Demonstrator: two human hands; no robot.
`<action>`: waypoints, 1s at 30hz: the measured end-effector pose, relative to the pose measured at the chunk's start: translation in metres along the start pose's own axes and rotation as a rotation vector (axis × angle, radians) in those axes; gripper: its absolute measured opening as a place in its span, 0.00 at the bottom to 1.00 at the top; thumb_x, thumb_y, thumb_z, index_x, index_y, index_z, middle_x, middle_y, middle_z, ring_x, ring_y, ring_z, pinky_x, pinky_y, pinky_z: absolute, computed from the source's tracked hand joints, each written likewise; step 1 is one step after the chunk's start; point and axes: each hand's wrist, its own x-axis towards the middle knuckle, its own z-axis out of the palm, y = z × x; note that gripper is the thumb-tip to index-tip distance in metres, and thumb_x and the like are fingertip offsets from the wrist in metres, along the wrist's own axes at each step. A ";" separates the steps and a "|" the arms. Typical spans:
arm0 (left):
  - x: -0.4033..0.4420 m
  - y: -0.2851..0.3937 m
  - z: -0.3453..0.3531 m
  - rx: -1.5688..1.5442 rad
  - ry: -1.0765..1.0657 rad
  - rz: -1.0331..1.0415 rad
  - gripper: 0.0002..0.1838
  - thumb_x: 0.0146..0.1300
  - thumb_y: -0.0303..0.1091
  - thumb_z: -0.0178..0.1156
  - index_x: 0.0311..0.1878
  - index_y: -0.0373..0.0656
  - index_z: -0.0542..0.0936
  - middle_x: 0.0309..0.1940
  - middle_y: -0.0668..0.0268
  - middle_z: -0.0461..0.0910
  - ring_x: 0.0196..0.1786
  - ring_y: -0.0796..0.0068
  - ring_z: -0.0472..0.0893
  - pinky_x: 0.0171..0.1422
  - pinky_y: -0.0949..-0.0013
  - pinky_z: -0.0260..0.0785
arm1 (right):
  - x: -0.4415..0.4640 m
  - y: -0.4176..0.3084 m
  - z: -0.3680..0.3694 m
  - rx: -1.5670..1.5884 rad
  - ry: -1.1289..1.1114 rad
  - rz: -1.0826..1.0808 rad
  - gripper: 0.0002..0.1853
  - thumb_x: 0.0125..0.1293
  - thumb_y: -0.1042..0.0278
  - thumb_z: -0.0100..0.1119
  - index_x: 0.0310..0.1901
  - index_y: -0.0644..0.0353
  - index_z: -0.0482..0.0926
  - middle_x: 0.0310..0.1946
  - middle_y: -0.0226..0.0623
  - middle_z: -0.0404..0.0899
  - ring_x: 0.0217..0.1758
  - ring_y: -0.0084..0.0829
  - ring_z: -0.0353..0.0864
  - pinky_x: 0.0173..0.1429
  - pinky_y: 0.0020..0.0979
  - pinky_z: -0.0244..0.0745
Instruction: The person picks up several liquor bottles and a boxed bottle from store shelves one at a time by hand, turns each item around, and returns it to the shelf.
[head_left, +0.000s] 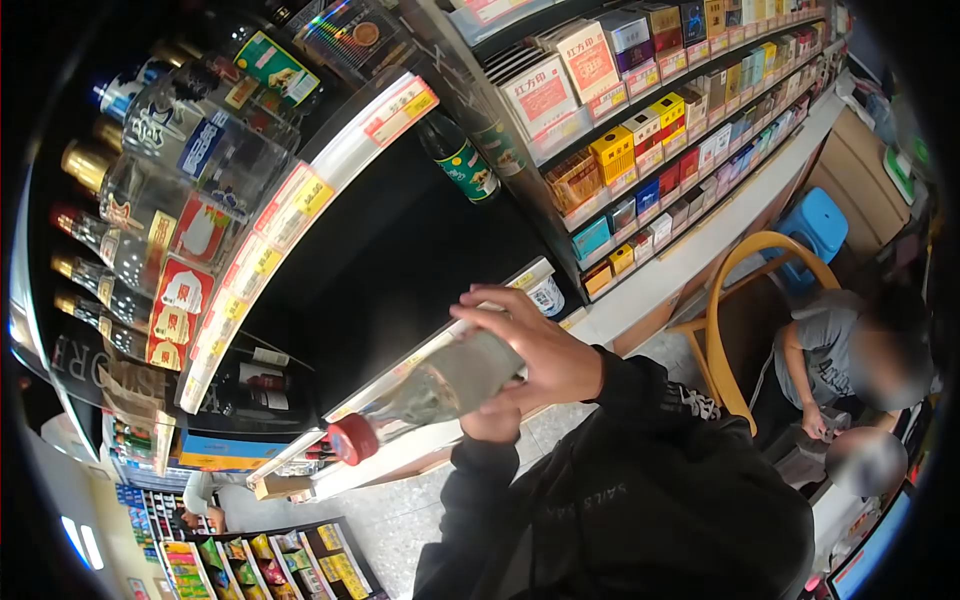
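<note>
A clear glass bottle with a red cap (440, 387) is held tilted before me, its cap pointing down-left in the view. My right hand (545, 350) wraps the base end, with its fingers along the far side of the glass. Beneath the bottle my left hand (491, 422) closes around its side, the fingers partly hidden by the glass. Beyond the bottle stands a dark shelf unit. On its shelf board are a green-labelled dark bottle (462, 165) and, near my right hand, a white-and-blue container (547, 296).
Several clear liquor bottles (125, 235) line a shelf behind a price rail (262, 262) at left. Cigarette packs (620, 150) fill racks at upper right. A wooden chair (712, 330), a blue stool (815, 222) and a seated person (825, 345) are at right. Snack shelves (265, 560) stand below.
</note>
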 end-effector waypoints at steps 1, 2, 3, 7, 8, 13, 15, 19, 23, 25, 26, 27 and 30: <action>0.017 -0.002 0.005 -0.092 0.038 0.062 0.34 0.59 0.27 0.59 0.67 0.38 0.56 0.62 0.57 0.65 0.65 0.61 0.67 0.69 0.60 0.57 | 0.001 0.007 -0.001 0.006 0.004 -0.007 0.39 0.51 0.63 0.70 0.64 0.62 0.62 0.63 0.49 0.57 0.69 0.47 0.55 0.70 0.41 0.54; 0.033 -0.005 0.009 -0.148 0.052 0.134 0.36 0.58 0.28 0.60 0.67 0.37 0.55 0.62 0.56 0.64 0.65 0.61 0.66 0.70 0.59 0.57 | 0.000 0.016 -0.001 0.013 0.098 0.017 0.37 0.53 0.64 0.68 0.64 0.61 0.63 0.64 0.49 0.56 0.70 0.47 0.54 0.70 0.40 0.53; 0.049 -0.010 0.013 -0.205 0.065 0.206 0.37 0.58 0.28 0.62 0.68 0.36 0.54 0.63 0.55 0.64 0.66 0.62 0.65 0.70 0.59 0.56 | -0.001 0.023 -0.001 0.021 0.192 0.042 0.35 0.55 0.65 0.66 0.64 0.60 0.63 0.64 0.49 0.56 0.70 0.47 0.53 0.71 0.40 0.53; 0.100 -0.052 0.008 -0.007 0.129 0.316 0.35 0.56 0.30 0.66 0.64 0.31 0.62 0.61 0.53 0.68 0.63 0.59 0.69 0.68 0.61 0.59 | -0.017 0.048 -0.021 0.044 0.158 0.154 0.30 0.60 0.70 0.59 0.64 0.60 0.63 0.63 0.48 0.59 0.68 0.45 0.57 0.70 0.38 0.53; 0.110 -0.057 0.010 0.063 0.164 0.365 0.34 0.56 0.31 0.67 0.63 0.30 0.63 0.59 0.53 0.70 0.62 0.60 0.71 0.66 0.61 0.61 | -0.023 0.055 -0.026 0.008 0.141 0.156 0.26 0.61 0.71 0.57 0.62 0.62 0.65 0.60 0.46 0.63 0.66 0.43 0.61 0.69 0.36 0.55; 0.139 -0.081 0.010 0.076 0.115 0.296 0.33 0.54 0.25 0.68 0.62 0.30 0.63 0.55 0.51 0.72 0.57 0.61 0.75 0.59 0.64 0.69 | -0.046 0.071 -0.039 0.139 0.117 0.267 0.21 0.63 0.71 0.55 0.59 0.62 0.70 0.57 0.44 0.67 0.62 0.41 0.65 0.66 0.35 0.59; 0.152 -0.080 0.015 0.196 0.088 0.223 0.34 0.54 0.23 0.67 0.62 0.31 0.62 0.54 0.51 0.72 0.56 0.61 0.76 0.58 0.65 0.70 | -0.056 0.081 -0.037 0.133 0.046 0.302 0.20 0.64 0.72 0.54 0.59 0.61 0.70 0.56 0.44 0.68 0.61 0.41 0.66 0.66 0.34 0.60; 0.175 -0.086 0.021 0.238 0.037 0.227 0.37 0.52 0.23 0.68 0.63 0.31 0.58 0.53 0.51 0.72 0.55 0.61 0.76 0.57 0.64 0.71 | -0.078 0.090 -0.033 0.240 -0.077 0.367 0.21 0.66 0.68 0.53 0.60 0.61 0.69 0.55 0.46 0.69 0.63 0.42 0.65 0.66 0.36 0.61; 0.185 -0.094 0.033 0.215 0.058 0.223 0.38 0.54 0.39 0.71 0.61 0.34 0.62 0.51 0.59 0.75 0.50 0.71 0.77 0.50 0.71 0.72 | -0.105 0.105 -0.027 0.498 -0.203 0.543 0.20 0.68 0.67 0.50 0.60 0.62 0.69 0.55 0.46 0.69 0.62 0.38 0.68 0.63 0.34 0.66; 0.188 -0.092 0.037 0.244 0.054 0.179 0.36 0.54 0.38 0.71 0.61 0.34 0.62 0.49 0.58 0.76 0.48 0.70 0.78 0.49 0.71 0.72 | -0.109 0.111 -0.031 0.497 -0.277 0.573 0.20 0.69 0.67 0.49 0.60 0.63 0.68 0.55 0.46 0.69 0.61 0.36 0.70 0.62 0.33 0.67; 0.188 -0.088 0.038 0.273 0.039 0.142 0.35 0.54 0.37 0.70 0.60 0.34 0.63 0.46 0.57 0.78 0.45 0.69 0.80 0.47 0.71 0.72 | -0.109 0.110 -0.034 0.525 -0.259 0.597 0.20 0.69 0.67 0.49 0.60 0.64 0.68 0.55 0.47 0.70 0.59 0.37 0.71 0.63 0.33 0.67; 0.187 -0.084 0.040 0.273 0.054 0.131 0.35 0.54 0.37 0.70 0.60 0.34 0.63 0.46 0.57 0.78 0.45 0.69 0.80 0.47 0.71 0.72 | -0.109 0.110 -0.037 0.551 -0.241 0.621 0.20 0.69 0.68 0.49 0.60 0.64 0.68 0.55 0.47 0.70 0.58 0.37 0.72 0.63 0.33 0.66; 0.194 -0.079 0.049 0.320 0.047 0.085 0.29 0.52 0.31 0.69 0.51 0.31 0.64 0.43 0.46 0.77 0.45 0.49 0.79 0.45 0.62 0.71 | -0.108 0.124 -0.037 0.537 -0.272 0.587 0.19 0.69 0.68 0.49 0.60 0.64 0.68 0.54 0.46 0.71 0.58 0.37 0.72 0.62 0.32 0.66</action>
